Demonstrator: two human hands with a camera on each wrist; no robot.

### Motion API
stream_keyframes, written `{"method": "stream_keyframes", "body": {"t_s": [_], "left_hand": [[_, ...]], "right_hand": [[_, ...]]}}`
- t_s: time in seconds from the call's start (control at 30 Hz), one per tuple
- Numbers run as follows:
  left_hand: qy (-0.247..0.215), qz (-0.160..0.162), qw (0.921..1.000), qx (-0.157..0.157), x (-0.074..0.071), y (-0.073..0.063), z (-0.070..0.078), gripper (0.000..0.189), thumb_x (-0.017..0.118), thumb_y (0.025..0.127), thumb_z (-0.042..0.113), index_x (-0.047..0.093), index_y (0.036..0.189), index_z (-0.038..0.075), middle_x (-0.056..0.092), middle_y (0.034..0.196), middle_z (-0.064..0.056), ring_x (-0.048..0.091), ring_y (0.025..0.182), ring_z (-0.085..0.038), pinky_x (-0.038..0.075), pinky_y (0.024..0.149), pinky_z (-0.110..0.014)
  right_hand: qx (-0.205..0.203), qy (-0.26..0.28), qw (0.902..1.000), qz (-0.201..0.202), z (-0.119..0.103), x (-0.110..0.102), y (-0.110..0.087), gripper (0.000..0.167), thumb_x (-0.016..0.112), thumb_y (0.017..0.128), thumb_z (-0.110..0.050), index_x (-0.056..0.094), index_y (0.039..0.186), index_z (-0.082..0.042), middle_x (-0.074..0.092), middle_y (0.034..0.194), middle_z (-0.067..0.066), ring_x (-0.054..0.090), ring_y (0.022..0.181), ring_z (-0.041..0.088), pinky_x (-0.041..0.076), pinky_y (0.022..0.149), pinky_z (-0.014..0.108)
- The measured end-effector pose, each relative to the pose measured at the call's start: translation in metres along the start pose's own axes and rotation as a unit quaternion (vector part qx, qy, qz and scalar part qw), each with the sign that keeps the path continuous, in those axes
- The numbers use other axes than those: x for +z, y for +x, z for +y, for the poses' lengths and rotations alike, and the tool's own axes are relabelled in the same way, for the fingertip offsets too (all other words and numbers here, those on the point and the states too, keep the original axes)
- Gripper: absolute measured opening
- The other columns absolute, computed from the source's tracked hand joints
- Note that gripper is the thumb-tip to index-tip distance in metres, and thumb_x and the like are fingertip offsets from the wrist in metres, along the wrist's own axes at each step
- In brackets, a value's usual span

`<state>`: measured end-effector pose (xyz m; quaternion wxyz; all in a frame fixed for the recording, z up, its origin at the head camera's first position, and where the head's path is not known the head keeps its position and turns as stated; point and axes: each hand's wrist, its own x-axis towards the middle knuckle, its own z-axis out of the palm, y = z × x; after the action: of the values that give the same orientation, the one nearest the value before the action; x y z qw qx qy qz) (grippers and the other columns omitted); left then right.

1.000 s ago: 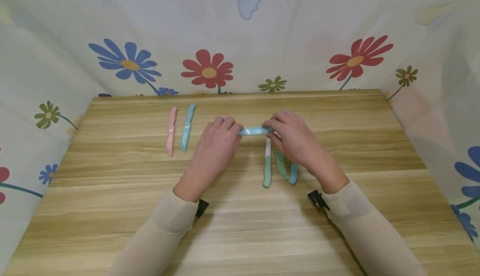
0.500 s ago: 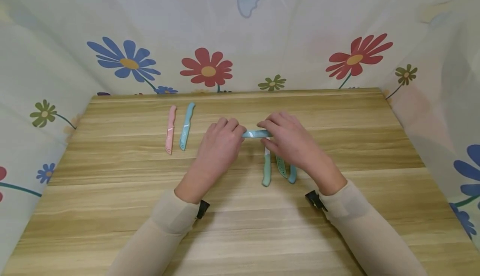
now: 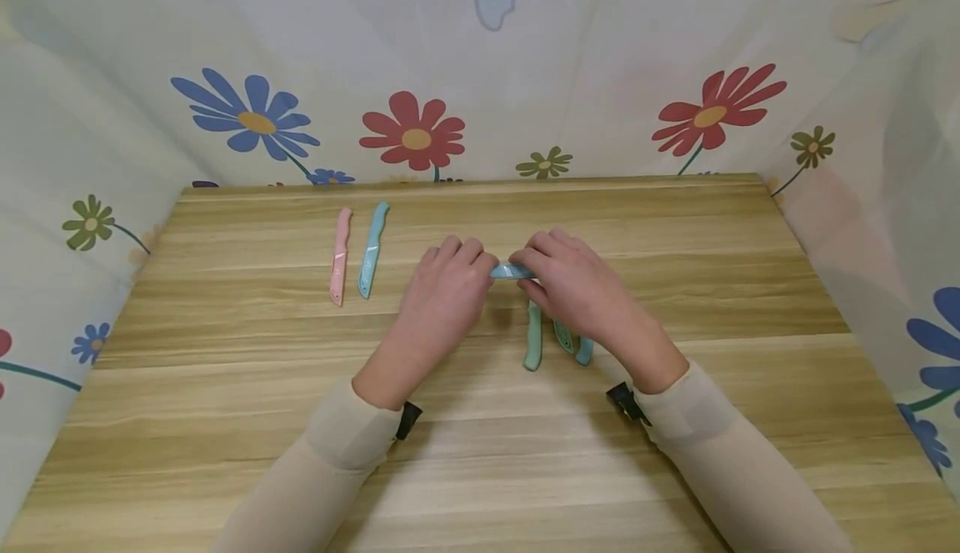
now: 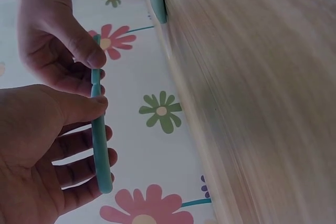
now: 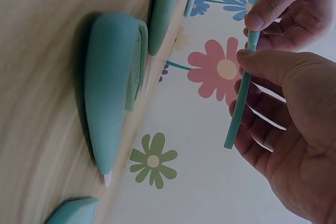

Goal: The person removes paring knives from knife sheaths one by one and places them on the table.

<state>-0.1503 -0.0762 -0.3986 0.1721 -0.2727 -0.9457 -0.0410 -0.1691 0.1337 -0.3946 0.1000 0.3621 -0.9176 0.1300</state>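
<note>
On the wood-grain desk point(image 3: 480, 461), to the left of the hands, lie two slim plastic knives with sheaths over their blades: a pink sheathed knife point(image 3: 339, 271) and, just beside it, a light-blue sheathed knife point(image 3: 371, 257). Nearer the person, below the right hand point(image 3: 573, 282), are a pale-green curved plastic handle point(image 3: 533, 340), a green patterned plastic sheath point(image 3: 563, 337) and a blue curved plastic handle point(image 3: 584, 351), side by side. The right hand stands in the way here, hiding their far ends from the head camera. In the right wrist view a white blade tip point(image 5: 107, 179) juts from the blue handle, and a blue-green piece point(image 5: 73, 212), cut off by the edge, lies near; I cannot tell what it is.

Counted: three sheathed knives with the held one, two other handles, one separate green sheath, one unidentified piece. A white flower-printed cloth point(image 3: 600, 52) stands behind the desk; two beige sleeves point(image 3: 322, 444) cover the forearms.

The third sheathed knife, a slim light-blue plastic one point(image 3: 512, 271), is held crosswise above the desk between both hands. The left hand point(image 3: 446, 290) pinches its rounded handle end between thumb and fingers; the right hand pinches its flat sheathed end likewise.
</note>
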Motion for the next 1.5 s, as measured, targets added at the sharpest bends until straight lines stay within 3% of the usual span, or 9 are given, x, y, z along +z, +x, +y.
{"method": "stream_keyframes", "body": {"t_s": [0.6, 1.0, 1.5], "left_hand": [[-0.006, -0.01, 0.9999, -0.003, -0.0012, 0.0006, -0.0004, 0.02, 0.08, 0.097, 0.016, 0.077, 0.114, 0.005, 0.066, 0.101, -0.008, 0.056, 0.091, -0.026, 0.052, 0.076, -0.035], [-0.015, -0.007, 0.9998, -0.008, -0.0014, -0.0005, -0.0015, 0.019, 0.08, 0.097, 0.015, 0.077, 0.113, 0.006, 0.066, 0.1, -0.007, 0.057, 0.09, -0.025, 0.051, 0.073, -0.035], [-0.019, -0.006, 0.9997, -0.017, -0.0034, -0.0003, -0.0043, 0.02, 0.082, 0.096, 0.015, 0.078, 0.113, 0.006, 0.066, 0.1, -0.007, 0.058, 0.09, -0.025, 0.051, 0.073, -0.034]], "right_hand": [[-0.005, 0.013, 0.9999, 0.01, 0.0019, 0.0005, 0.0003, 0.026, 0.08, 0.097, -0.013, 0.075, 0.121, -0.004, 0.067, 0.108, 0.008, 0.056, 0.092, 0.025, 0.05, 0.079, 0.037], [0.023, 0.021, 0.9995, -0.01, 0.0009, -0.0025, -0.0001, 0.029, 0.081, 0.097, -0.014, 0.075, 0.123, -0.004, 0.067, 0.112, 0.008, 0.057, 0.095, 0.025, 0.052, 0.083, 0.037], [0.022, 0.024, 0.9994, -0.009, 0.0048, -0.0051, -0.0004, 0.027, 0.079, 0.098, -0.016, 0.075, 0.123, -0.005, 0.067, 0.112, 0.008, 0.059, 0.096, 0.025, 0.052, 0.085, 0.039]]}}
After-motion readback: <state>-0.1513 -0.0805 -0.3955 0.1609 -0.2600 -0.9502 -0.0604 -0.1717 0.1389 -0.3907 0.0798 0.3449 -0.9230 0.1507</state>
